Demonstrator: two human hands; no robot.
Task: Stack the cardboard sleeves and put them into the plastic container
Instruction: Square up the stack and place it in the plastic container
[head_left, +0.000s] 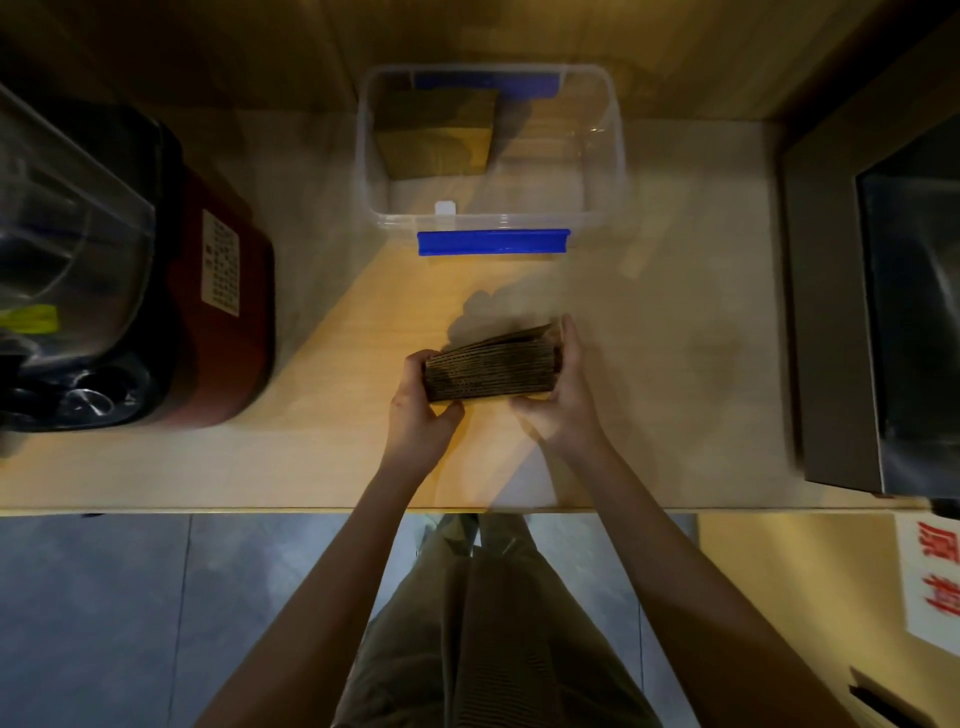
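Observation:
A thick stack of brown corrugated cardboard sleeves (491, 369) is held just above the wooden counter, pressed between both hands. My left hand (422, 410) grips its left end, and my right hand (563, 389) cups its right end with fingers along the far side. Beyond the stack stands the clear plastic container (613, 156) with blue latches, open on top. Inside it, in the left half, another pile of cardboard sleeves (436, 132) stands against the left wall. The container's right half holds nothing.
A dark red and black appliance (197, 291) with a clear lid fills the counter's left side. A dark box-like machine (883, 312) stands at the right. The counter's front edge (311, 510) runs below my wrists, with grey floor beneath.

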